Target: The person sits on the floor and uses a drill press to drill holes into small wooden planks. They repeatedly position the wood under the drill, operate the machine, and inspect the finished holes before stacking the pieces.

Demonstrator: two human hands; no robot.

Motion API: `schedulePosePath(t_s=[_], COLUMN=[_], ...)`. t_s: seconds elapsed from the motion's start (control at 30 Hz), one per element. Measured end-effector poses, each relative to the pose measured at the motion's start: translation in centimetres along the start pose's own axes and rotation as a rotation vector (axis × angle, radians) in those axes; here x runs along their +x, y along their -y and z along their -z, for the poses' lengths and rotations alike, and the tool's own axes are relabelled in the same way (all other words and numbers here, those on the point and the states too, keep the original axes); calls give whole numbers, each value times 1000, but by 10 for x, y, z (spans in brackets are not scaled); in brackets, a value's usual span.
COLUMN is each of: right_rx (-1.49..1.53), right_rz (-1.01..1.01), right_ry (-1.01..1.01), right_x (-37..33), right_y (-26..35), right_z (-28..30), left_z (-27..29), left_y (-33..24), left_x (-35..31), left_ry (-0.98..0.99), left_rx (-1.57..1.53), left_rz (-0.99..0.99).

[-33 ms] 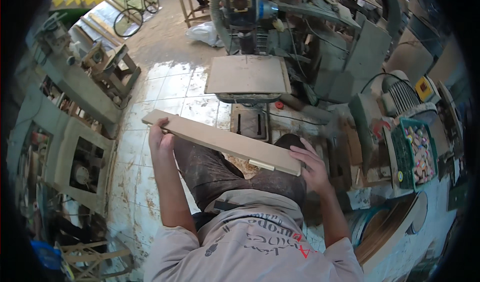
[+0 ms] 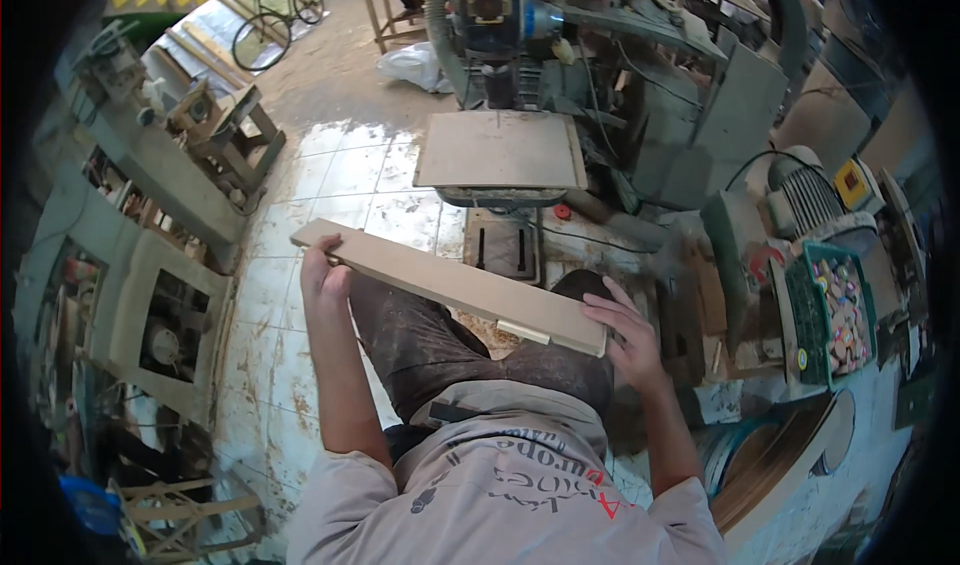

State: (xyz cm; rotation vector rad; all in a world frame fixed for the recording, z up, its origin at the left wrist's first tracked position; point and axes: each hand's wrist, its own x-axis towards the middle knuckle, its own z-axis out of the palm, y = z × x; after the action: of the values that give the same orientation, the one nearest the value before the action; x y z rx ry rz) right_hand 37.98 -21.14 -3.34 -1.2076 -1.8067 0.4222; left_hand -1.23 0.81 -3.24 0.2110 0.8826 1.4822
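I hold a long flat wooden board (image 2: 450, 285) level in front of my waist, slanting from upper left to lower right. My left hand (image 2: 322, 277) grips its left end, fingers curled over the edge. At the right end, my right hand (image 2: 625, 333) rests against the board's end with the fingers spread along it. A small lighter strip shows on the board's near edge by the right end. Just beyond the board stands a machine with a square flat table (image 2: 500, 150).
A green crate (image 2: 835, 310) of small parts and an electric motor (image 2: 800, 195) sit on the cluttered bench at right. Wooden stools (image 2: 225, 125) and frames line the left side. A bicycle (image 2: 275, 20) and a white bag (image 2: 415, 65) lie farther back on the dusty tiled floor.
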Motion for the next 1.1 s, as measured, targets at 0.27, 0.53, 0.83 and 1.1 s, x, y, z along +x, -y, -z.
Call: schedulePosePath(t_s=[0.27, 0.53, 0.83, 1.1], right_rx=[116, 737, 828, 317], right_rz=[242, -469, -632, -456], right_ry=[-161, -417, -101, 81], right_x=[44, 99, 152, 227], right_y=[28, -58, -100, -116], right_z=[-10, -41, -65, -41], left_z=[32, -7, -36, -18], left_y=[4, 18, 10, 28], left_x=[43, -3, 6, 13], left_ry=[45, -211, 715, 535], left_rx=[409, 1765, 1703, 1456], left_rz=[-6, -971, 87, 86])
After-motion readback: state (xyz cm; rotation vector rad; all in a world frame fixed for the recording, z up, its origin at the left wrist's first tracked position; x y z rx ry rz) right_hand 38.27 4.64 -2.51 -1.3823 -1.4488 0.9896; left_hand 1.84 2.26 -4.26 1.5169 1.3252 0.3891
